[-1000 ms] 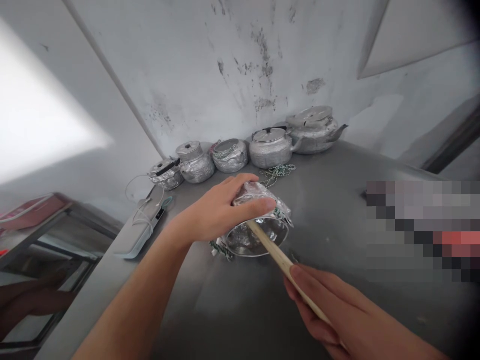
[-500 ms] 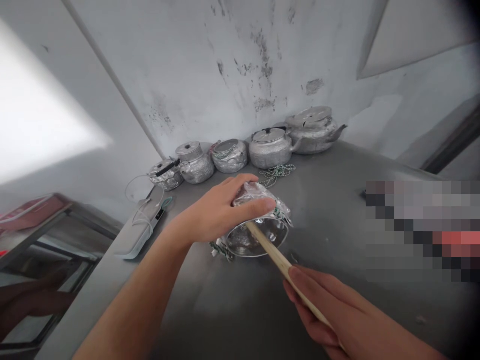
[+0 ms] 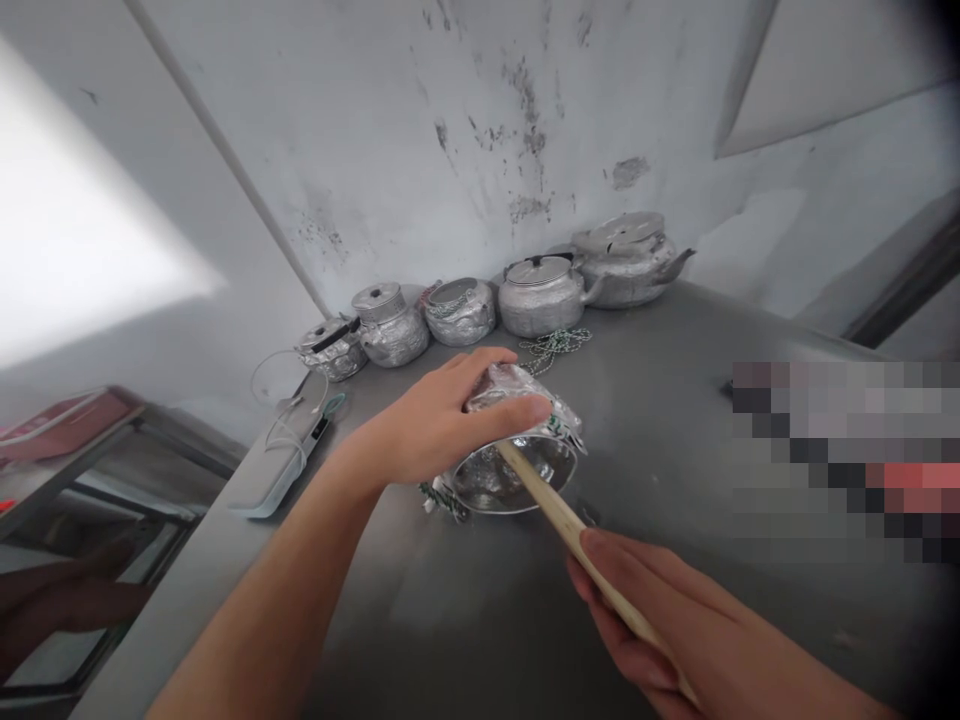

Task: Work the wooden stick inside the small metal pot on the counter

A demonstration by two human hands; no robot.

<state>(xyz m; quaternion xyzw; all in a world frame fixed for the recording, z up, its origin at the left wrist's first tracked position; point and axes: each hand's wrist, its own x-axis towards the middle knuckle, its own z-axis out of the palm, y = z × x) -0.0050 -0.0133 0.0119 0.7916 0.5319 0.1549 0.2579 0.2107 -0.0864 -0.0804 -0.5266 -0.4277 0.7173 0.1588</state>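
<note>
Pot (image 3: 480,490), dented metal, tilts inward of the counter's (image 3: 442,620) left edge; my left hand (image 3: 446,410) clasps it, my right hand (image 3: 652,610) wraps a wooden stick (image 3: 551,505) reaching inside.

Kettles (image 3: 541,297) along wall (image 3: 390,130); green-white cord (image 3: 555,345) before them; pink basket (image 3: 64,425) on side shelf (image 3: 45,475)

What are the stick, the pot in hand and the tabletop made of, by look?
Stick: likely wood, unpainted and smooth; pale tan with faint grain-like streaks.
Pot: thin metal, perhaps aluminium; silvery, dented outside, shiny inside.
Tabletop: smooth dark grey with soft reflections; could be sheet metal or a coated board, can't tell which.
</note>
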